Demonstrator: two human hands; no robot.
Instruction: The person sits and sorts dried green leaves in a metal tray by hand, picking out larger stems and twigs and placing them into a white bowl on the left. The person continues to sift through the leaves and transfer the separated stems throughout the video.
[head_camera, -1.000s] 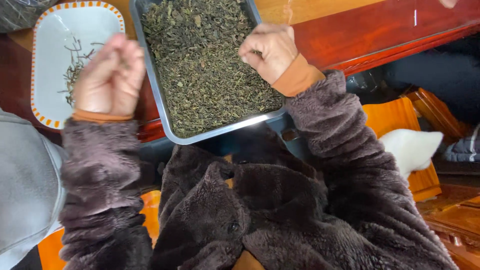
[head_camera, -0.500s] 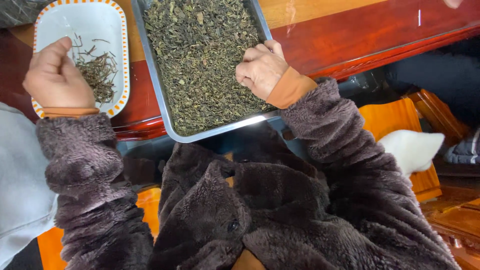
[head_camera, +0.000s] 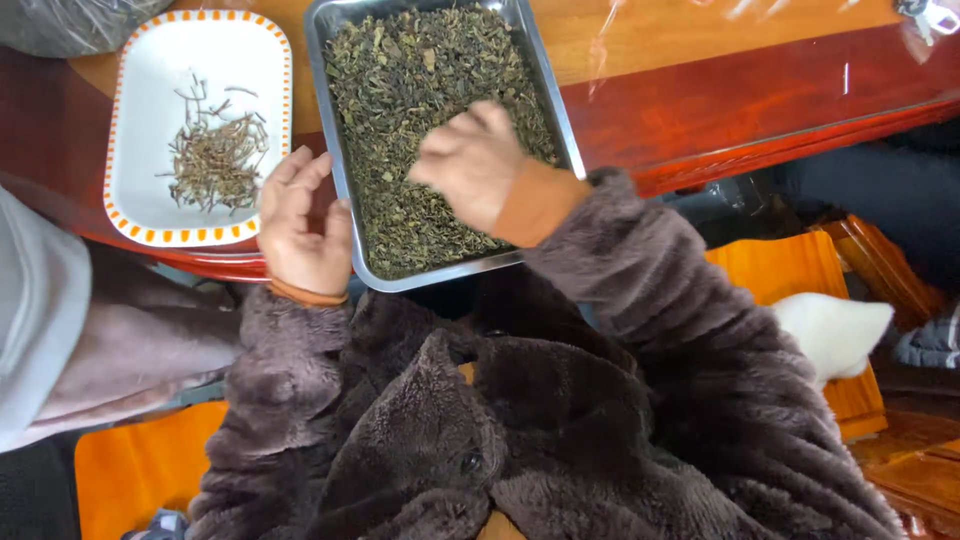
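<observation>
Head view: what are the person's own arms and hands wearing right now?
Both hands, the left hand and the right hand, are bare, with no gloves showing. Both arms are in thick, fuzzy dark brown fleece sleeves, part of a jacket of the same stuff. An orange knitted cuff shows at the right wrist, and a thinner orange edge at the left.

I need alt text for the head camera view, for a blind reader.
A person's right hand rests in a metal tray of dried green leaves, while the left hand touches the tray's edge. Beside it, a white dish holds brown stems.
</observation>
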